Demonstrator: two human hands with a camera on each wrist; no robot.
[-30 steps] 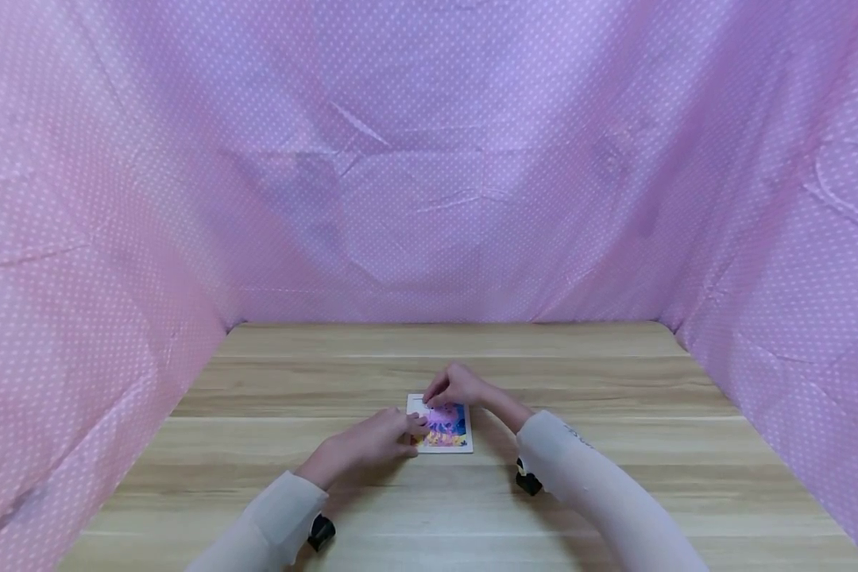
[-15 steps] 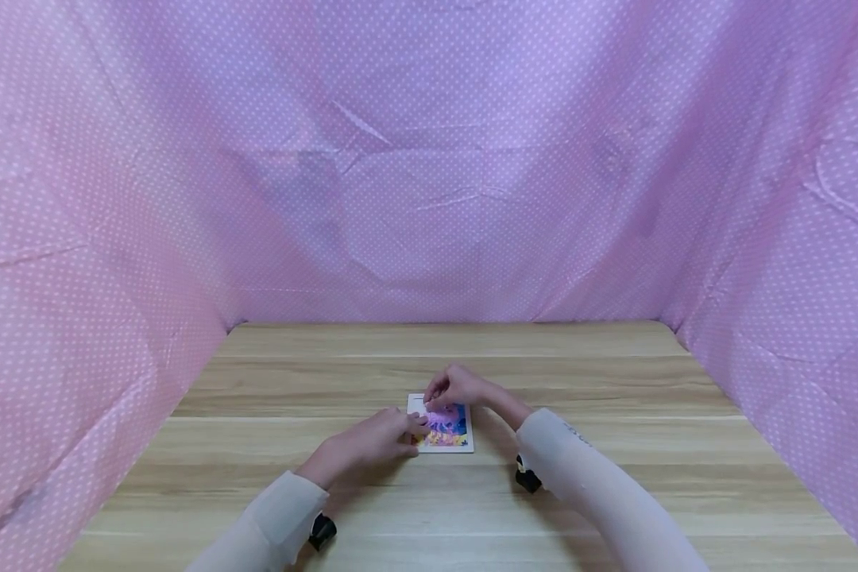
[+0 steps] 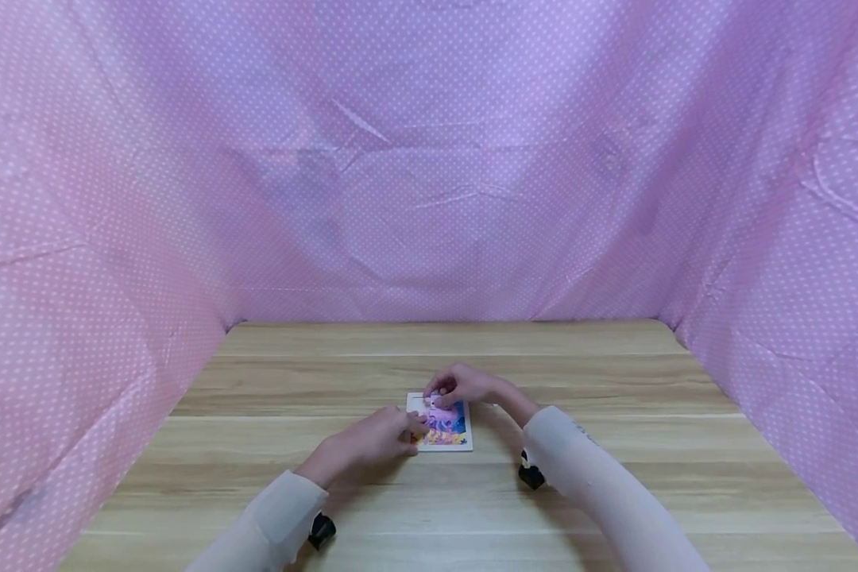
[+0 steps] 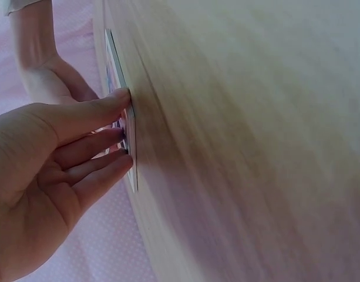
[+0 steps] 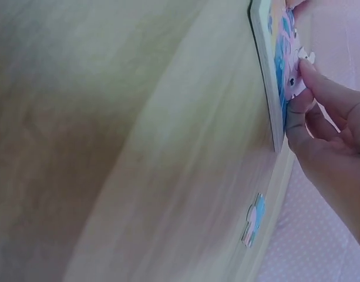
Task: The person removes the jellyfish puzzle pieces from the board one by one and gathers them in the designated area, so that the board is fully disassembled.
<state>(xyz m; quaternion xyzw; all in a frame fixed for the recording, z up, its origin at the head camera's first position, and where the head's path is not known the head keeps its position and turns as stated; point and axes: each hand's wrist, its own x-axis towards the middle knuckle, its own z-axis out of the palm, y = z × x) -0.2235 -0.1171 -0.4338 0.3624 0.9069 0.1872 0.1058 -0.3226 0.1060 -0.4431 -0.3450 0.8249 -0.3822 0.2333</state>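
Observation:
A jigsaw puzzle [image 3: 446, 435] with a pale frame and a pink, blue and yellow picture lies flat on the table. My left hand [image 3: 379, 437] rests at its left side, thumb and fingertips touching the board's border in the left wrist view. At the far side of the board, my right hand [image 3: 465, 385] pinches a pale pink puzzle piece [image 5: 296, 85] between thumb and finger. The piece has dark eye-like spots and touches or sits just over the picture; which of these, I cannot tell. Part of the upper picture is hidden by the right fingers.
One loose puzzle piece [image 5: 254, 220], blue and pink, lies on the wooden table [image 3: 314, 357] beside the board, below my right hand in the right wrist view. A pink dotted cloth [image 3: 429, 199] hangs around the table's back and sides.
My right hand has shifted slightly right, its fingers spreading a little over the board's upper part, and a pale piece now shows between them. The left hand stays in place.

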